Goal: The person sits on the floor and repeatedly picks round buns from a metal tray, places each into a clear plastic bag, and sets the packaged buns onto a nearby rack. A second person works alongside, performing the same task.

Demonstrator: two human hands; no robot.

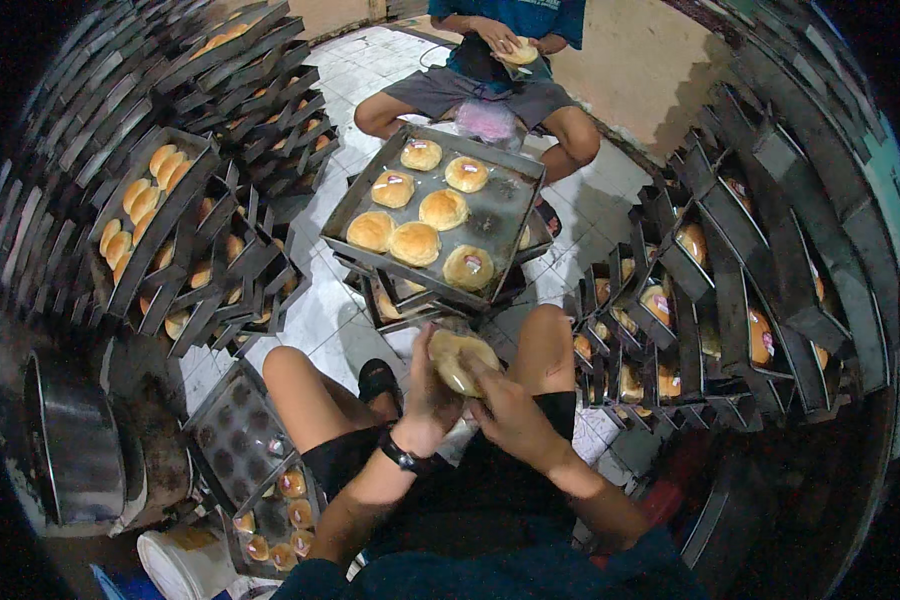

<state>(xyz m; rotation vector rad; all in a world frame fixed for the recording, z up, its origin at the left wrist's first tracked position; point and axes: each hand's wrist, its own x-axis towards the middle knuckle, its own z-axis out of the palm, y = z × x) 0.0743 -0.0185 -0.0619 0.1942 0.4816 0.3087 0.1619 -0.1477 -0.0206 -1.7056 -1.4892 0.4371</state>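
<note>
My left hand (425, 401), with a dark watch on its wrist, supports a round bun (461, 363) in clear plastic above my lap. Fingers of my right hand (499, 401) press on the bun's right side, and some plastic hangs beneath it. Beyond my hands, a square metal baking tray (412, 271) tops a small stack. It bears several round golden buns; some have labelled clear wrapping, while others nearer me, such as the front bun (414, 244), show no label.
Opposite sits another person (487, 90) holding a bun. Stacked bread trays rise at left (165, 240) and right (690, 255). At lower left are another tray (225, 442), a tray of wrapped buns (232, 544), a white bucket (176, 566) and a large metal pot (82, 442).
</note>
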